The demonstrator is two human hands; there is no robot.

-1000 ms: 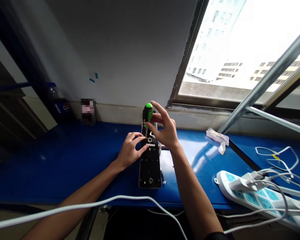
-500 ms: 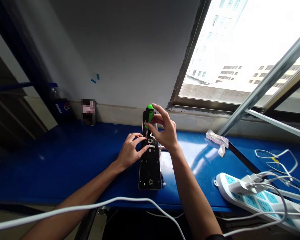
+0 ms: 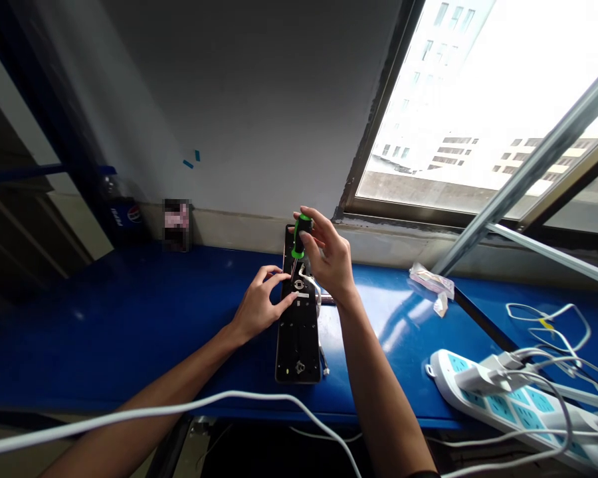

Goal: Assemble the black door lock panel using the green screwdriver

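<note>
Okay, from my end of the feed: my right hand (image 3: pixel 327 253) is closed around a green-and-black screwdriver (image 3: pixel 301 236), fingers wrapped on the handle, with the shaft pointing down at the top of a long black door-lock panel (image 3: pixel 298 338). The panel lies flat just under that hand, right beside my left hand (image 3: pixel 257 303), whose fingers are half curled with the tips on the panel's edge; I can't tell if that's a real grip or just steadying. Thin white wires (image 3: pixel 309 282) curl out near the shaft. The bench top (image 3: pixel 129 318) is glossy blue and runs well past both hands. Left of my left hand, against the wall, there's a Pepsi bottle (image 3: pixel 122 214) and a pixelated box (image 3: pixel 177 224) I can't make out. Right of my right hand sit a crumpled plastic packet (image 3: pixel 431 281), a loop of white cable (image 3: pixel 548 325) and a white power strip (image 3: pixel 498 398) with plugs in it. A white cord (image 3: pixel 179 402) crosses below both forearms. Ahead, there's a grey wall (image 3: pixel 229 99) with bits of blue tape (image 3: pixel 192 159), and a bright window (image 3: pixel 458 113) looking onto buildings, with a metal strut (image 3: pixel 533 166) across it.
</note>
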